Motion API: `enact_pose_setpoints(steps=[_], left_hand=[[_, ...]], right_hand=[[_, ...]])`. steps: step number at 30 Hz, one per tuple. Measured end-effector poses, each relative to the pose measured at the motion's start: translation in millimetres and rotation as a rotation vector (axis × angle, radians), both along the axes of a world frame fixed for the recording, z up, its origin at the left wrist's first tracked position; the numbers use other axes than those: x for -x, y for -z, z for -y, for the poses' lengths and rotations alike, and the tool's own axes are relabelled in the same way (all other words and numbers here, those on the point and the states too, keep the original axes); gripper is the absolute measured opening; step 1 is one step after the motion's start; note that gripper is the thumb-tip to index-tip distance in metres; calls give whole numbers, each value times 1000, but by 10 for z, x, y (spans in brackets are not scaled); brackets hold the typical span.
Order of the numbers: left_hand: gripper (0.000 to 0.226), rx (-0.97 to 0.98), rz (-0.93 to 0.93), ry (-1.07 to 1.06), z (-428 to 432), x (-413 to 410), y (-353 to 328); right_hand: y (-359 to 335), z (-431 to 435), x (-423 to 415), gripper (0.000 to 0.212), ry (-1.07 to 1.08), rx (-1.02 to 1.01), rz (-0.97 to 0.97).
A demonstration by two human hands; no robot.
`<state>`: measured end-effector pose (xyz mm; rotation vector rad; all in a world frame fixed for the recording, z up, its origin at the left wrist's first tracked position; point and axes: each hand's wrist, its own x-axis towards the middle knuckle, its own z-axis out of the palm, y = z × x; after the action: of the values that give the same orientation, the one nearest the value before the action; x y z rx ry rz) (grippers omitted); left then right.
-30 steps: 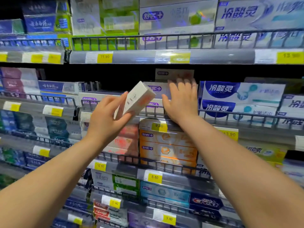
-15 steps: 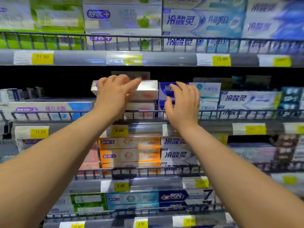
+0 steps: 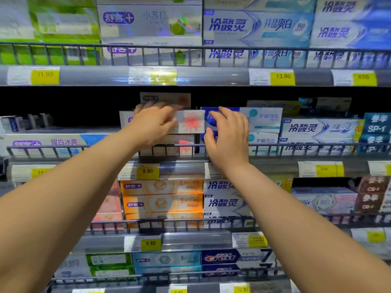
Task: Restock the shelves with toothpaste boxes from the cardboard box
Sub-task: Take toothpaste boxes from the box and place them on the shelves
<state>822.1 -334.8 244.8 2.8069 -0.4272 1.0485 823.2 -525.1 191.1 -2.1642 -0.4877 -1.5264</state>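
The yellow 9.90 price tag (image 3: 147, 171) is hanging on the front edge of the middle shelf, and everything here is placed from it. Directly above the tag, behind the wire rail (image 3: 296, 147), a white toothpaste box (image 3: 191, 122) with a red burst print is lying flat on top of another box of the same print (image 3: 184, 145). A third such box (image 3: 167, 97) is showing a little higher and further back in the dark of the shelf.

The left hand (image 3: 153, 126) is lying over the left and middle part of the white toothpaste box, above the tag. Its fingers (image 3: 160, 106) are nearly straight and pressed close together, and they are resting along the upper front edge of the box. The thumb is hidden, so I cannot tell if it is gripping from below.

Above and to the right of the tag, the right hand (image 3: 228, 142) is standing open just beside the right end of the same box. Its fingers are relaxed and close together, the fingertips are lying on the blue-and-white boxes (image 3: 265, 120), and the thumb is spreading out toward the white box.

Directly below the tag, orange boxes (image 3: 161, 203) are sitting in a stack.
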Motion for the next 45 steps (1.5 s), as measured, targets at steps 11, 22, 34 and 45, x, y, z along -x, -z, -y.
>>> enact_pose_setpoints(steps=[11, 22, 34, 45], left_hand=[[54, 57, 312, -72, -179, 405, 424], [45, 334, 58, -229, -906, 1713, 1650], [42, 486, -260, -471, -2440, 4486, 2765], [41, 555, -314, -653, -3942, 5584, 3295]], right_hand=[[313, -229, 186, 39, -208, 45, 63], [1181, -1173, 935, 43, -540, 219, -209], [2233, -2956, 3078, 38, -874, 366, -731], [2787, -4667, 3891, 29, -1023, 416, -984]])
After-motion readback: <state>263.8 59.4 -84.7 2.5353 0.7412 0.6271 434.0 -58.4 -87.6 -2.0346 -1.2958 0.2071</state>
